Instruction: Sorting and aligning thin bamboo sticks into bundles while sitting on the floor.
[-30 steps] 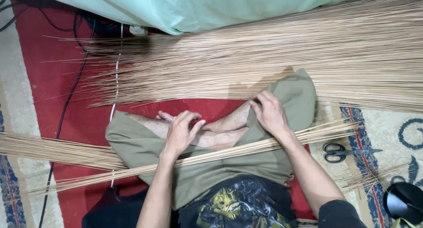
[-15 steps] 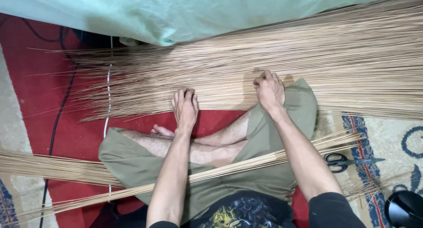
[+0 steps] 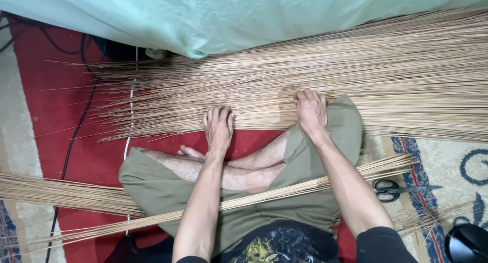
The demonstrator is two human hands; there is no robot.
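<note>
In the head view, a person is sitting cross-legged on a red carpet, looking down at both hands. The left hand is resting palm down at the near edge of a wide spread of thin tan sticks lying across the floor on the far side of the legs. Its fingers are lying close together and slightly curled, their tips touching the nearest sticks; whether they are pinching any cannot be told. The right hand is sitting to the right of it, also at the near edge of the spread, just above the knee in olive shorts. Its fingers are bending over the sticks, pressing on them; a firm hold is not visible.

A smaller bundle of sticks is lying across the lap, running from near left to the right. Another bundle is lying at the left on the floor. Black-handled scissors are lying on a patterned rug to the right, just beside the lap bundle's end. A pale green cloth is covering the far side, overlapping the spread. Black cables are running along the carpet at the left.
</note>
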